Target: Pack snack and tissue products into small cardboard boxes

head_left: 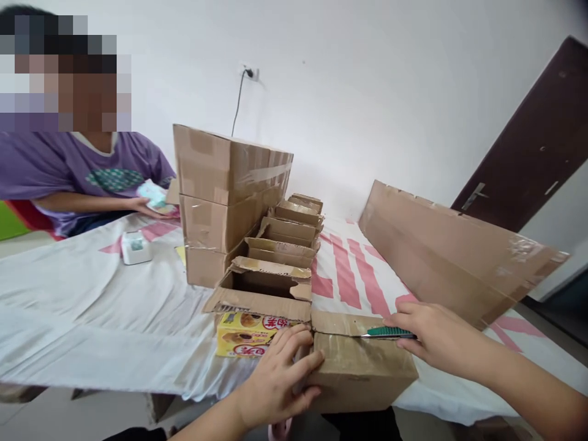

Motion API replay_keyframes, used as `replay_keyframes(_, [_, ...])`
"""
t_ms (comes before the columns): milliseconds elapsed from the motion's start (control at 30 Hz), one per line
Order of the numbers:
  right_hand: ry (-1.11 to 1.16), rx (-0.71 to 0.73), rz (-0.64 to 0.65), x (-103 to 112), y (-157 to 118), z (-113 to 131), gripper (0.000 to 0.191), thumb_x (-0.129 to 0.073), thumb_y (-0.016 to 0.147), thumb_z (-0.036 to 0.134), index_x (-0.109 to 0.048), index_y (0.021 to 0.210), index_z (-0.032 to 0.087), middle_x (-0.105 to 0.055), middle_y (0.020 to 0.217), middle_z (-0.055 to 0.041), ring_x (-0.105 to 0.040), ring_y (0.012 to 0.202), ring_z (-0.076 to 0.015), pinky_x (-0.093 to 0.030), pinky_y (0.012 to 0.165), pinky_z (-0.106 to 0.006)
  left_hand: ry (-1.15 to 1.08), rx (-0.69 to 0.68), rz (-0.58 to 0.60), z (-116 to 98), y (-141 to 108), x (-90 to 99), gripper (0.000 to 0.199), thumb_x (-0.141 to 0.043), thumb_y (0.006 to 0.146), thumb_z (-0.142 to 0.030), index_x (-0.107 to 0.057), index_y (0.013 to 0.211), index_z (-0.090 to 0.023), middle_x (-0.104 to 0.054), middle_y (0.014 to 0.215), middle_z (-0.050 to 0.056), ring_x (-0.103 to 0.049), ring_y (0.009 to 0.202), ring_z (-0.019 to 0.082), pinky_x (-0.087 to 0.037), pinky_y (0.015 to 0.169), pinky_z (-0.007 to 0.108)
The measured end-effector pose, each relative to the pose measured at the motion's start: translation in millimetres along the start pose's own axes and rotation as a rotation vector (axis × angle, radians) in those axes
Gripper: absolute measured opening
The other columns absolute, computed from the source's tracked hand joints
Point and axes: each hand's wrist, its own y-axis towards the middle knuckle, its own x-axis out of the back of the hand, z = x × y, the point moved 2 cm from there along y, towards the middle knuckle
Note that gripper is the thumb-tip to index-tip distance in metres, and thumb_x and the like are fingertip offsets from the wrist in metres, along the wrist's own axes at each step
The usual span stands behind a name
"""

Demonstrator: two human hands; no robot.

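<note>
"At the near edge of the cloth-covered white-and-pink bench [151, 324], the head view shows a brown, oblong, closed cardboard box [362, 367]. What is each hand doing?"

"The right hand [434, 334] is closed round a slim cutting knife with a ribbed green handle [390, 332], its blade tip at the seam across the box's top. The left hand [280, 376] braces the box's left end, fingers bent and spread; whether it truly grips, I can't tell. The two hands are apart, the blade between them."

"Which step is that?"

"Slitting the seam, I'd judge. A dark line shows left of the blade, so that stretch looks parted already. How much is cut beneath the handle I can't make out."

"And what would the next move call for?"

"Probably a shallow, steady stroke along the seam, sparing whatever lies inside, with the left fingers kept off the line; they rest near its left end."

"Anything crowding the work?"

"Yellow printed cartons with red lettering [241, 344] sit just beyond the left hand, before a row of open-topped brown cardboard boxes [261, 304]. Behind rises a stack of closed brown cardboard boxes [206, 226]. To the right, a large brown cardboard panel or box [436, 251] stands clear of the knife."
</note>
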Motion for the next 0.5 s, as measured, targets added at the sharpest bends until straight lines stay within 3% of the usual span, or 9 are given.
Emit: replay_keyframes(500, [-0.132, -0.171, 0.147, 3.3, -28.4, -17.7, 0.015, -0.063, 0.081, 0.017, -0.069, 0.091, 0.027, -0.062, 0.084, -0.0019, -0.063, 0.081, -0.0227, -0.039, 0.063, -0.031, 0.002, 0.02, 0.03, 0.1, 3.7, -5.8, 0.04, -0.062, 0.081, -0.024, -0.053, 0.119, -0.018, -0.058, 0.116, 0.014, -0.053, 0.114, 0.03, -0.05, 0.091, 0.045])
